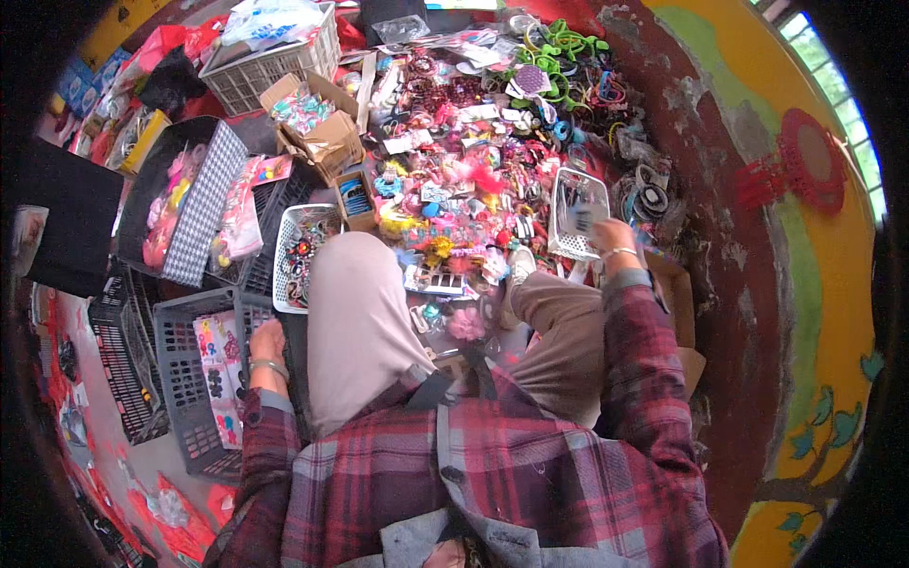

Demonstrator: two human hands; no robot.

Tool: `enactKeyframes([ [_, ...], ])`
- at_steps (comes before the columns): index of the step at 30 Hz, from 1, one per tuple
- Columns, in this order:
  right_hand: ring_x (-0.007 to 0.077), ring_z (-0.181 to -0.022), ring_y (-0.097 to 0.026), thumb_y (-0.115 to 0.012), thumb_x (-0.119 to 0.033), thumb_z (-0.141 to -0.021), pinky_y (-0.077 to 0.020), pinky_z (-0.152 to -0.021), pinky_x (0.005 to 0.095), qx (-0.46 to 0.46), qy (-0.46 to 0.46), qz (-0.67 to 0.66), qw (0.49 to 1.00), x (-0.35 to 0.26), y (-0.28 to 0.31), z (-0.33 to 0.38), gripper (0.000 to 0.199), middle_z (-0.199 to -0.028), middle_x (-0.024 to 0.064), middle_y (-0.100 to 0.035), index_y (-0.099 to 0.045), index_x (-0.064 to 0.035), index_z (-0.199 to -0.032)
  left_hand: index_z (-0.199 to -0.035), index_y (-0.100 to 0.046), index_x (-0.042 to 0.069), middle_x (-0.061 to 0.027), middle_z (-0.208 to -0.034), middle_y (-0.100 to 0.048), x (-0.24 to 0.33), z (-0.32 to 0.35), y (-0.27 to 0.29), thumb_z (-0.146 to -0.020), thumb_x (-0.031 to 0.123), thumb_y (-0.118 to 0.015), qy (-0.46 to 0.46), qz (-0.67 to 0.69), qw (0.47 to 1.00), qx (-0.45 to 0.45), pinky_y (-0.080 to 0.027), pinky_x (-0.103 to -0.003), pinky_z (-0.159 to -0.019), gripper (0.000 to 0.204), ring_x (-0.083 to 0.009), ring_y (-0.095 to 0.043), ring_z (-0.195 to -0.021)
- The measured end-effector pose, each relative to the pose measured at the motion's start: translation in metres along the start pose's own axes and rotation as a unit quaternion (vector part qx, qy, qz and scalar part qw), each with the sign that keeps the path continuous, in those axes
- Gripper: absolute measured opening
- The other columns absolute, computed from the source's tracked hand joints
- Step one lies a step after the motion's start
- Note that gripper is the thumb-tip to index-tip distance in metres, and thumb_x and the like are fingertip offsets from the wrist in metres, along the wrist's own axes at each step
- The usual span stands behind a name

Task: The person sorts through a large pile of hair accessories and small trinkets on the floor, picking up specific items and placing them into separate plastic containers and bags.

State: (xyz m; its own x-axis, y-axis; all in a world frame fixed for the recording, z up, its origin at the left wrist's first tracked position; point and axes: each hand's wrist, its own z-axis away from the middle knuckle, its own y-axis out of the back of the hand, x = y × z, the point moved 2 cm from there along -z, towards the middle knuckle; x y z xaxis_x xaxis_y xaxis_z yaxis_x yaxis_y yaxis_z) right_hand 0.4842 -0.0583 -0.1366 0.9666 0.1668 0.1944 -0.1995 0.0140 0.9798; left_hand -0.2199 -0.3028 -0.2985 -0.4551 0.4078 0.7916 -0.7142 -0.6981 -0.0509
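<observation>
Head view, and wow, there's a lot of stuff on this floor. The right hand [616, 237], between 2 and 3 o'clock, is closed up with its fingers bent, and it looks like it's got hold of a clear packet [581, 218], though it's blurry, so I can't tell what's inside. That packet is right over a white basket [572, 248] at 2 o'clock, a slotted one sitting at the right edge of the pile. The left hand [268, 345] is down between 8 and 9 o'clock, fingers loosely curled, just beside the grey crate [176, 379]; honestly can't tell if it's holding anything because the palm's hidden. That crate has cards of little colourful bits [220, 379] lying in it. Straight up at 12 o'clock is the big heap of hair accessories [464, 161], running all the way down to between the person's knees, with a yellow frilly piece [438, 249] and a pink one [467, 324] near the bottom. Green hoops [568, 57] are bunched at 1 o'clock. Between 9 and 10 there's a second white basket [281, 270] full of small mixed pieces, tucked against the left knee [355, 270], plus a houndstooth-sided box [204, 213] farther out. Open cardboard box [331, 147] near 11, stuffed with pastel bits. Red round ornament [833, 170] on the wall between 2 and 3.
</observation>
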Motion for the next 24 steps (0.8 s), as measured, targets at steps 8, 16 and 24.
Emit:
enactKeyframes([
  [8, 0.0215, -0.064, -0.061, -0.062, -0.022, -0.068, -0.0492, -0.058, 0.0336, 0.035, 0.109, -0.179, 0.977, -0.144, -0.010, 0.017, 0.010, -0.071, 0.0033, -0.062, -0.066, -0.0140, -0.072, -0.108, -0.055, 0.001, -0.0085, -0.106, -0.058, 0.166, 0.126, -0.062, -0.089, 0.018, -0.052, -0.272, -0.019, 0.960, -0.061, -0.041, -0.028, -0.082, 0.027, -0.0155, -0.054, -0.098],
  [16, 0.0171, -0.060, -0.060, -0.061, -0.013, -0.074, -0.0463, -0.050, 0.0296, 0.138, -0.008, -0.086, 0.987, -0.067, 0.019, 0.037, 0.011, -0.070, 0.0079, -0.062, -0.066, -0.0071, -0.081, -0.099, -0.059, 0.000, -0.0063, -0.095, -0.061, 0.208, 0.206, -0.110, -0.090, 0.015, -0.049, -0.403, -0.026, 0.908, -0.107, -0.043, -0.024, -0.077, 0.020, -0.0110, -0.056, -0.085],
  [24, 0.0227, -0.064, -0.060, -0.059, -0.009, -0.072, -0.0486, -0.058, 0.0329, 0.302, 0.122, -0.410, 0.852, -0.266, 0.161, 0.123, 0.019, -0.075, 0.0072, -0.062, -0.063, -0.0052, -0.091, -0.099, -0.057, 0.007, -0.0086, -0.088, -0.060, 0.090, 0.254, -0.232, -0.089, 0.043, -0.045, 0.154, 0.243, 0.862, -0.418, -0.044, -0.032, -0.084, 0.039, -0.0196, -0.055, -0.090],
])
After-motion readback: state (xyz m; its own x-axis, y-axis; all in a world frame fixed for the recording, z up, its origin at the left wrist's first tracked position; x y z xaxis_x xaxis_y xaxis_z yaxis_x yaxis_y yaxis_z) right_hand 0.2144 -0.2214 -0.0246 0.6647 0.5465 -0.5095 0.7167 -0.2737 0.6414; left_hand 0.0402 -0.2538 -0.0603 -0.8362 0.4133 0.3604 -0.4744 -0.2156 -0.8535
